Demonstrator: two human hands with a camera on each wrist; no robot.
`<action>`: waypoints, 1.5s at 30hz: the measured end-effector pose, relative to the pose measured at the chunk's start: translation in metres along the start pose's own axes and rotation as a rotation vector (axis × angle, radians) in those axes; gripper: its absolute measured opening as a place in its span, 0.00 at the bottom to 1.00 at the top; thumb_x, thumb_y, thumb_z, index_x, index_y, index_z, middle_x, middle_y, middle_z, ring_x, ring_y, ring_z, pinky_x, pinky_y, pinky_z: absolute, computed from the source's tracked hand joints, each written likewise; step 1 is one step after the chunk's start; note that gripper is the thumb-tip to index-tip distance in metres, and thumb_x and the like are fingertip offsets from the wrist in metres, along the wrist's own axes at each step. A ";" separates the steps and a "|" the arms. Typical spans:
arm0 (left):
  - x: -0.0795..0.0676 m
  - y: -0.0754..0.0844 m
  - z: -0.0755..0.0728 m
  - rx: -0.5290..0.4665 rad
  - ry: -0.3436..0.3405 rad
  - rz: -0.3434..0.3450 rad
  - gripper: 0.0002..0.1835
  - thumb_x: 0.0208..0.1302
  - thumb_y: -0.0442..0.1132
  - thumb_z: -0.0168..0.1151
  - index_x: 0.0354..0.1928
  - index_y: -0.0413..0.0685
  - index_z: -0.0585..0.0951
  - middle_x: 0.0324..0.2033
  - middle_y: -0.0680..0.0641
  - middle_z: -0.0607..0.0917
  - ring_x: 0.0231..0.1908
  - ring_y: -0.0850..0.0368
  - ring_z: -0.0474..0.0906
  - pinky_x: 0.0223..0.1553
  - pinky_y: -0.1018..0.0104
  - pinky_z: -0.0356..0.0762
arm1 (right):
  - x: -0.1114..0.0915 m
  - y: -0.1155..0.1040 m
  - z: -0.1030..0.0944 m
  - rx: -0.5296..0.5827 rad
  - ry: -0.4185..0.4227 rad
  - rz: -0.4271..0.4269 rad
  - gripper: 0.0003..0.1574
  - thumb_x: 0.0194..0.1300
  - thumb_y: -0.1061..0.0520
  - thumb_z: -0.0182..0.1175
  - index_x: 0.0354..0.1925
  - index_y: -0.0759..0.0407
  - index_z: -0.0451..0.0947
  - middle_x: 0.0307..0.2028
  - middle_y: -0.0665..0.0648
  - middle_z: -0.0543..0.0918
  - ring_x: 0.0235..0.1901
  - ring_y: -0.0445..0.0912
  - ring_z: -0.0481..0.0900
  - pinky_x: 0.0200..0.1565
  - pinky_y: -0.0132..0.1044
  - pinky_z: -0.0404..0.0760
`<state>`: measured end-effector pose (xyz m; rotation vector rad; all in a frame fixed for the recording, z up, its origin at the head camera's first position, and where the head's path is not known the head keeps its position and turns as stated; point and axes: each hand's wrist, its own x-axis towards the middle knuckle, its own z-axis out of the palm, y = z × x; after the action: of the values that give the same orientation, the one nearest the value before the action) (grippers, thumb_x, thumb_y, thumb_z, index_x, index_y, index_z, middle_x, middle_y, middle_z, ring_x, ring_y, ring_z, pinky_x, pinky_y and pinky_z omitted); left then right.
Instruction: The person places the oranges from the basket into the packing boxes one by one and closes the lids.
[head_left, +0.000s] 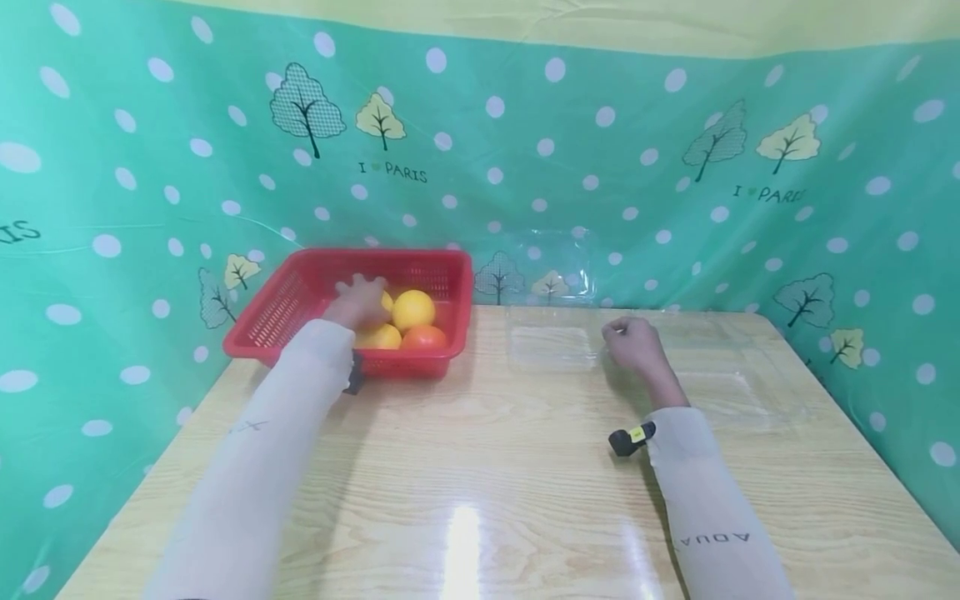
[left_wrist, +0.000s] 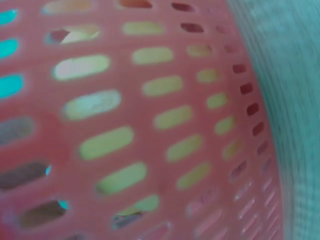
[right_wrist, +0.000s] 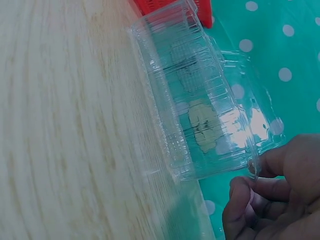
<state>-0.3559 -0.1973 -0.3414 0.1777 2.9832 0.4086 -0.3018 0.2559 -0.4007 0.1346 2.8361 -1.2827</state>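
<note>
My left hand is down inside a red plastic basket, over round yellow-orange fruits. Its fingers are spread at the top, but the palm side is hidden, so a hold on a fruit cannot be made out. A red round fruit lies at the basket's near right corner. The left wrist view is filled by the basket's slotted wall, with yellow showing through the slots. Thumb and fingers of my right hand pinch the rim corner of a clear clamshell container, whose lid stands raised.
Another clear plastic container lies on the wooden table to the right, beyond my right forearm. Behind the table hangs a green dotted cloth. The basket stands at the table's back left.
</note>
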 end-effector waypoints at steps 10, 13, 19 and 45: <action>-0.012 0.002 -0.019 -0.034 0.065 -0.031 0.34 0.59 0.45 0.67 0.66 0.45 0.69 0.58 0.31 0.65 0.57 0.27 0.60 0.53 0.25 0.70 | 0.000 0.001 0.000 0.108 -0.021 0.044 0.28 0.80 0.51 0.48 0.64 0.70 0.72 0.39 0.65 0.81 0.34 0.49 0.78 0.44 0.41 0.78; -0.011 0.003 -0.023 -0.047 0.082 -0.021 0.33 0.61 0.46 0.67 0.67 0.47 0.69 0.57 0.35 0.67 0.57 0.30 0.61 0.54 0.27 0.70 | -0.001 0.001 -0.002 0.134 -0.032 0.046 0.27 0.80 0.51 0.48 0.64 0.70 0.72 0.37 0.64 0.81 0.33 0.49 0.78 0.43 0.40 0.78; -0.009 0.010 -0.034 -0.028 0.117 0.071 0.36 0.62 0.46 0.68 0.71 0.52 0.68 0.64 0.36 0.65 0.62 0.28 0.58 0.59 0.24 0.64 | -0.002 -0.001 -0.002 0.222 -0.061 0.068 0.25 0.81 0.54 0.47 0.63 0.71 0.72 0.43 0.66 0.79 0.34 0.47 0.78 0.39 0.38 0.79; -0.003 0.102 -0.036 0.143 0.214 0.210 0.37 0.58 0.54 0.71 0.71 0.65 0.72 0.73 0.34 0.57 0.70 0.23 0.49 0.58 0.15 0.56 | -0.001 0.002 -0.001 0.261 -0.056 0.053 0.25 0.81 0.54 0.48 0.62 0.73 0.72 0.34 0.58 0.79 0.30 0.43 0.75 0.33 0.35 0.78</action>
<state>-0.3473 -0.1094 -0.2782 0.4944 3.2175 0.2486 -0.3009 0.2581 -0.4021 0.1743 2.5887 -1.6118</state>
